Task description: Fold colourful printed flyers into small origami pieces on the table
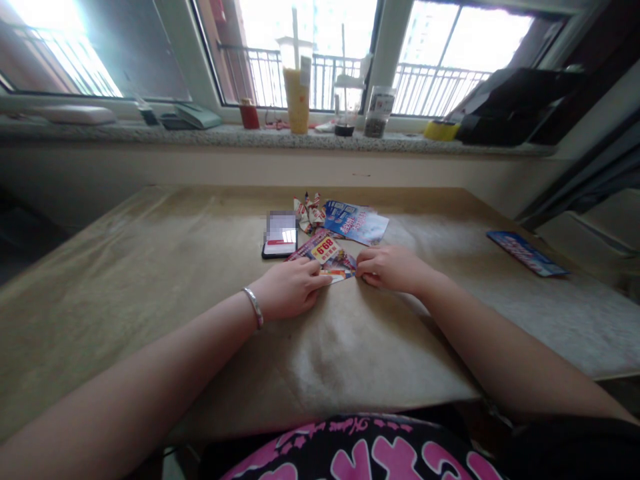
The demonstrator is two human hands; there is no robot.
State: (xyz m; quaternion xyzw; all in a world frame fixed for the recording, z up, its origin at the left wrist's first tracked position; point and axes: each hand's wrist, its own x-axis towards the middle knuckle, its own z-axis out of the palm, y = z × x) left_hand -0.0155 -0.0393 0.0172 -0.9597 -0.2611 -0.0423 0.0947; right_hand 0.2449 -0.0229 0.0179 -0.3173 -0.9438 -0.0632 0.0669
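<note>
Leaflet (327, 252) on the worktop (300, 360), in front of me: pink-purple edge, yellow patch with red print. My right hand (393, 269) pinches its right corner; my left hand (289, 288) covers its near-left edge, whether gripping or merely pressing I cannot tell. Smaller print too blurred to read.

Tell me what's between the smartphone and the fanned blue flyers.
A folded or crumpled printed paper sits between the smartphone and the blue flyers in the head view; the pink-edged leaflet lies on the near side.
</note>
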